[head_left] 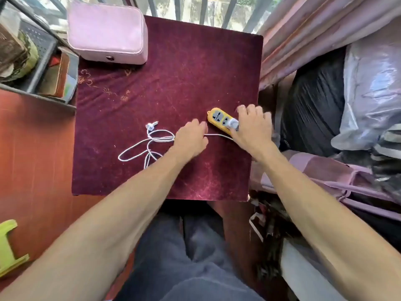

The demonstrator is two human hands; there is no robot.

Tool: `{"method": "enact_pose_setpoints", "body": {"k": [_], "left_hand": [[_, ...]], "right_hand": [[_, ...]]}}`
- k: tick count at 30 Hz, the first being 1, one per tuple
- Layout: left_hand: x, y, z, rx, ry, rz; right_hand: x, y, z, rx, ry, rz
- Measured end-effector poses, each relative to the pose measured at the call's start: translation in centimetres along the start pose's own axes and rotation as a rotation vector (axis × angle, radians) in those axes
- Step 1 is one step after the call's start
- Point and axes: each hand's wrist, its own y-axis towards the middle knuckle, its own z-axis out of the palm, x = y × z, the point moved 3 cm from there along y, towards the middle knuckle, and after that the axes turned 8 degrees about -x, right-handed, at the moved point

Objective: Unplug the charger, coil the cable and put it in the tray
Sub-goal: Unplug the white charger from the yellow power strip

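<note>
Near the right edge of the table (253, 61), a white charger (233, 123) is seen plugged into a yellow power strip (218, 118). The strip lies flat on the dark red cloth (191, 72), its long axis set on a diagonal from the upper left to the lower right, with its free end pointed at the middle of the table. The charger sits in the socket at the strip's right end.

The charger is gripped by the right hand (253, 124): the thumb is laid against its near side and the fingers are curled over the far side, across the strip.

From the charger a white cable (219, 135) is run leftward, almost level across the picture, and passes under the left hand (191, 137). That hand is held knuckles up just left of the strip's free end, its fingers bent down over the cable; whether the cable is pinched or only pressed cannot be told.

Left of the hand, the cable is spread on the cloth in several loose, tangled loops (149, 146), the longest stretched toward the lower left. Its small plug (152, 124) lies above the loops, pointed to the upper right.

At the far left corner of the table a closed pink case (106, 31) is set, well apart from the cable. Pink curtains (314, 40) hang to the right, and a reddish floor (32, 159) is seen to the left.
</note>
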Motion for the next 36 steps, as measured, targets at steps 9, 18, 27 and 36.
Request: {"method": "enact_pose_setpoints", "body": {"k": [9,18,27,36], "left_hand": [[-0.5,6.5,5.2,-0.155,0.077,0.132],[-0.2,8.4,6.3,-0.164,0.008,0.131],[-0.5,8.5,5.7,-0.175,0.04,0.119],[-1.6,8.3,5.6,-0.166,0.122,0.079]], "right_hand": [[1.6,4.3,6.0,0.269,-0.136,-0.095],[2.6,6.3,7.5,0.351,-0.326,-0.279],[2.9,7.0,7.6,0.386,-0.418,-0.445],[3.1,7.4,7.5,0.451,-0.485,-0.512]]}}
